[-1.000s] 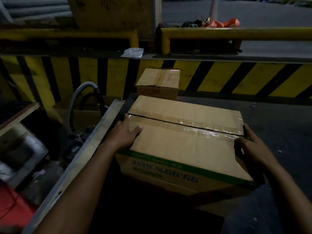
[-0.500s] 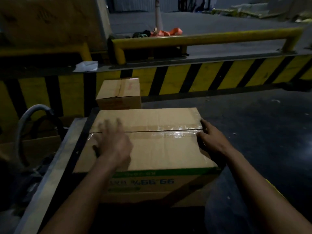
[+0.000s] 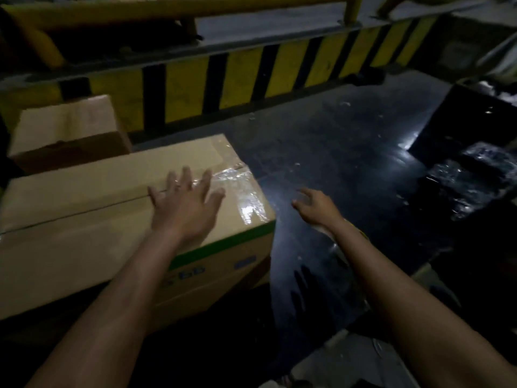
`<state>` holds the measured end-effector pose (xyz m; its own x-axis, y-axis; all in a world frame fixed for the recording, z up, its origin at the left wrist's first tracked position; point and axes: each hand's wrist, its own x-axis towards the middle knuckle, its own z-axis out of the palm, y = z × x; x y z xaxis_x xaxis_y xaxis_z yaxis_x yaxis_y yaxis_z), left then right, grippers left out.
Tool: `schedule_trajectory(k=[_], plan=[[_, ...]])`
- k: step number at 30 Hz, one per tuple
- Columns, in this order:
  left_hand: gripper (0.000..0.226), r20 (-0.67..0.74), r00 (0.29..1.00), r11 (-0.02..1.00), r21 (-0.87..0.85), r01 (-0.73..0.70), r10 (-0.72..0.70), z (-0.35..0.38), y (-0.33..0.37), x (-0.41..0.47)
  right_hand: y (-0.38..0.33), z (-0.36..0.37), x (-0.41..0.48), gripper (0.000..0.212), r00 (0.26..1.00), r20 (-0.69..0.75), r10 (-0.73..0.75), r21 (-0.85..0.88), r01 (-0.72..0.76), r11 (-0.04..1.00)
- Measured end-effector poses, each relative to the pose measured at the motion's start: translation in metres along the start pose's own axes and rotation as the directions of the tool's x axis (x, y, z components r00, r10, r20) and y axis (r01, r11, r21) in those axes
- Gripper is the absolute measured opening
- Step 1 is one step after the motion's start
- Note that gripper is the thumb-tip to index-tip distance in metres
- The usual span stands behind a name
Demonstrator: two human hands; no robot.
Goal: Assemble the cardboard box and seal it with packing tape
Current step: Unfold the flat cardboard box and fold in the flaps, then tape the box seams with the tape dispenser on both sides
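A closed cardboard box [image 3: 84, 219] with a green stripe and blue print on its side sits at the left. Clear packing tape [image 3: 243, 189] runs along its top seam and shines at the right end. My left hand [image 3: 184, 203] lies flat on the box top near the seam, fingers spread and straight. My right hand [image 3: 316, 208] hovers off the box's right side above the dark surface, fingers loosely extended, holding nothing. No tape roll is visible.
A smaller cardboard box [image 3: 67, 130] stands behind the big one at the left. A yellow-and-black striped barrier [image 3: 251, 77] crosses the back under a yellow rail. A dark glossy surface [image 3: 349, 169] spreads to the right, with black wrapped items [image 3: 470, 177] at the far right.
The view swung right. My left hand slid rightward along the box top toward the taped end. My right hand left the box's right edge and now hangs over the dark surface.
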<state>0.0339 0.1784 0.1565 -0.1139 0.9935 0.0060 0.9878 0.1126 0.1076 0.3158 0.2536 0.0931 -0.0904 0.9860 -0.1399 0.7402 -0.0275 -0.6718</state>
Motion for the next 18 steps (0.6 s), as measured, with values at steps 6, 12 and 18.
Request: schedule_trajectory(k=[6, 12, 18], plan=[[0.073, -0.024, 0.999, 0.999, -0.037, 0.031, -0.032, 0.007, 0.006, -0.001, 0.128, 0.018, -0.015, 0.062, 0.972, -0.051, 0.230, -0.327, -0.234, 0.916], [0.074, -0.050, 0.997, 0.996, -0.077, 0.051, -0.055, 0.007, 0.011, -0.003, 0.188, 0.024, -0.013, 0.085, 0.891, -0.005, 0.454, -0.355, -0.426, 0.832], [0.075, -0.073, 0.997, 1.000, -0.027, 0.002, -0.004, 0.007, 0.010, -0.003, 0.195, 0.018, -0.007, 0.121, 0.886, -0.061, 0.460, -0.281, -0.457, 0.844]])
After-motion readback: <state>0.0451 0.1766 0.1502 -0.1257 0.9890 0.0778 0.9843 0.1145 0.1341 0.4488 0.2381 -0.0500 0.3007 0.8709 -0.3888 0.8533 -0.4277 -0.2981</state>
